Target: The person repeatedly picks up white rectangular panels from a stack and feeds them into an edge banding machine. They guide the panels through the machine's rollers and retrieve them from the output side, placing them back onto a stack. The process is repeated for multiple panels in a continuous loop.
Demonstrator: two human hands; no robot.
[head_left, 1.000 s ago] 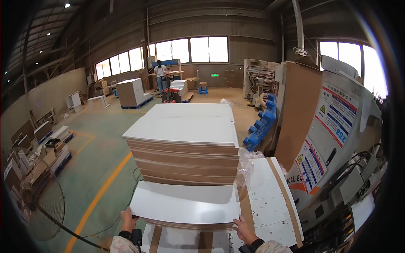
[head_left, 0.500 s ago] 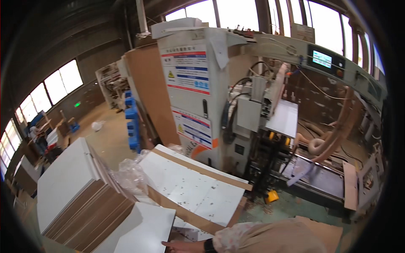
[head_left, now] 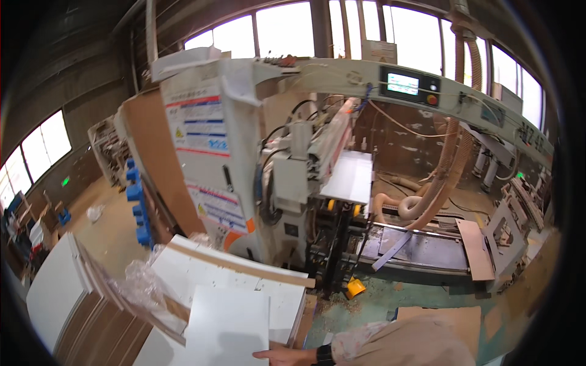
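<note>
The white panel (head_left: 227,323) sits at six o'clock in my view, lying flat on a lower stack of drilled white boards (head_left: 244,282). I judge it stiff, smooth and slippery, light enough to slide, best taken by opposite edges. My right hand (head_left: 282,354) rests on its near right corner, fingers flat rather than clenched; I cannot see my left hand. Crumpled plastic wrap (head_left: 137,285) lies at eight o'clock, and the big woodworking machine (head_left: 268,158) stands at twelve.
</note>
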